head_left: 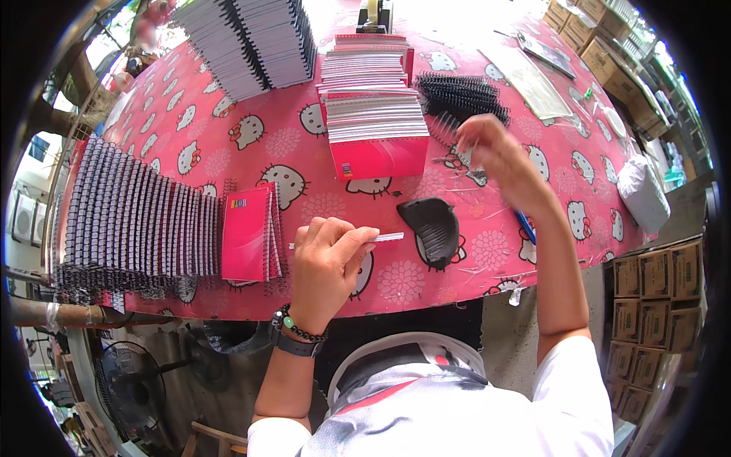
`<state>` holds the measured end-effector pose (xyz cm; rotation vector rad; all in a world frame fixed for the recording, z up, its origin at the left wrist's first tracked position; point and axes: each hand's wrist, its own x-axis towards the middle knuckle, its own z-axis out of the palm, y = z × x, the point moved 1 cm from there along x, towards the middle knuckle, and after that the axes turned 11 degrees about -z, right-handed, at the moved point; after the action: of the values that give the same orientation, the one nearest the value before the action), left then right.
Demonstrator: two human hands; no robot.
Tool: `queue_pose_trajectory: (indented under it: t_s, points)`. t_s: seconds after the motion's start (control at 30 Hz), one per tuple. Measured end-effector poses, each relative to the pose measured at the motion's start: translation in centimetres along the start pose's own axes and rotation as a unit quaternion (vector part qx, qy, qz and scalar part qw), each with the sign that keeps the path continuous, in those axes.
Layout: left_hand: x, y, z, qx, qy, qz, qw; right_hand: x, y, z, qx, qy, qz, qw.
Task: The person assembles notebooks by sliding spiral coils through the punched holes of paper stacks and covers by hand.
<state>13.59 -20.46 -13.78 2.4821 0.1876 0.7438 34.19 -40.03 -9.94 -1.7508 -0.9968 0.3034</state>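
Observation:
My left hand (327, 251) is closed on a thin stack of paper sheets (390, 238), seen edge-on near the table's front edge. My right hand (491, 148) is raised at the near end of a pile of black wire binding spines (464, 95); motion blurs its fingers, so any spine in them cannot be made out. Between the hands lies a curved black ridged piece (434, 232). Beyond it stands a long row of unbound paper blocks with pink covers (381, 156). Bound pink notebooks (247, 232) lean left of my left hand.
A long row of spiral-bound notebooks (137, 213) fills the left side. Tall bound stacks (244, 46) and a tape dispenser (375, 15) stand at the back. A blue pen (525, 227) lies under my right forearm. Cardboard boxes (659, 305) are piled beyond the table's right edge.

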Motion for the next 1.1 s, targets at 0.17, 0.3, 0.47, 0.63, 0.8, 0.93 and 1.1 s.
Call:
queue_pose_trajectory:
  t_s: [0.17, 0.3, 0.47, 0.63, 0.8, 0.93, 1.1]
  points:
    - [0.0, 0.1, -0.6, -0.019, -0.039, 0.009, 0.999, -4.4, -1.9, 5.2, -0.050, -0.122, -0.147, 0.980]
    - [-0.2, 0.1, -0.5, -0.023, -0.048, 0.001, 0.999, -5.7, -1.8, 6.0, -0.049, -0.079, -0.121, 0.988]
    - [-0.2, 0.3, -0.5, -0.017, -0.030, -0.015, 0.999, -5.6, -1.4, 6.0, -0.079, -0.065, -0.143, 0.984]
    - [-0.1, 0.6, -0.5, -0.013, -0.026, -0.018, 0.999, -5.5, -1.8, 5.7, -0.073, -0.066, -0.131, 0.986]
    - [-0.3, 0.6, -0.5, -0.016, -0.026, -0.021, 0.999, -5.6, -1.4, 6.4, -0.100, -0.045, -0.168, 0.980]
    - [-0.3, 0.5, -0.5, -0.017, -0.023, -0.015, 0.999, -5.5, -1.8, 5.9, -0.072, -0.045, -0.181, 0.980]
    - [-0.2, 0.6, -0.4, -0.015, -0.027, -0.018, 0.999, -5.6, -1.4, 6.1, -0.068, -0.066, -0.196, 0.976]
